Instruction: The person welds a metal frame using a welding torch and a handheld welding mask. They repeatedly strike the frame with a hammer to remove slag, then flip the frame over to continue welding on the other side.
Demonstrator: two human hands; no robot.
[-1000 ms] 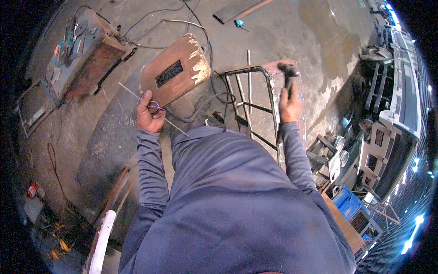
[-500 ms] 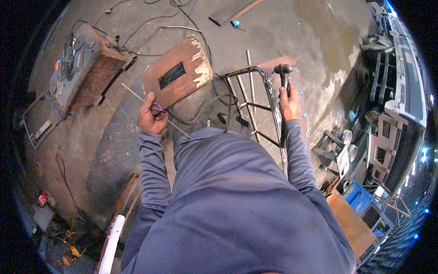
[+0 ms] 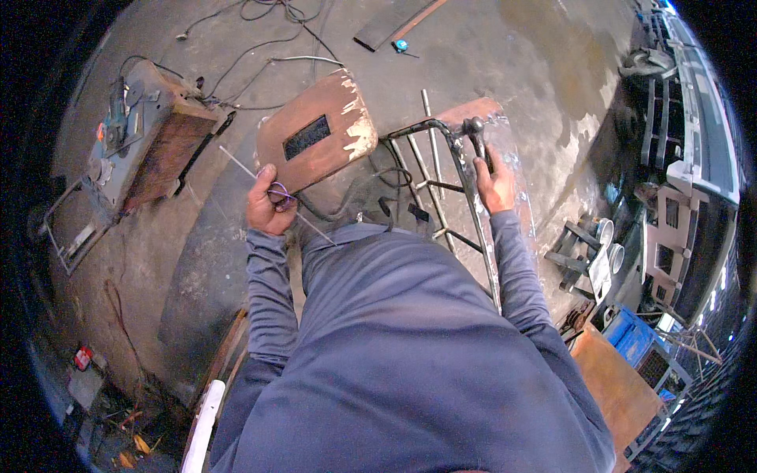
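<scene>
My left hand [image 3: 269, 211] pinches a thin pale metal rod [image 3: 239, 163], which slants across from upper left to near my lap. A purple loop [image 3: 279, 190] sits around the rod by my fingers. In my right hand [image 3: 497, 188] is a hammer [image 3: 474, 126] with a rounded dark head, its handle partly hidden by my grip. The hammer head is over the side bar of a metal frame with crossbars [image 3: 436, 156]. Beyond my left hand is a brown board [image 3: 335, 130] with a dark rectangular opening and a chipped, pale edge.
A brown panel [image 3: 475, 109] lies partly under the frame. To the left, a box-shaped metal cabinet [image 3: 158, 150] carries an angle grinder [image 3: 118, 118]. Cables [image 3: 256, 47] trail over the floor, near a small blue tape measure [image 3: 400, 46]. A vehicle [image 3: 698, 118] stands at far right.
My right hand has shifted slightly, and the hammer head has swung left and lower, toward the frame's bar. My left hand keeps its hold on the rod. The view has shifted a little.
</scene>
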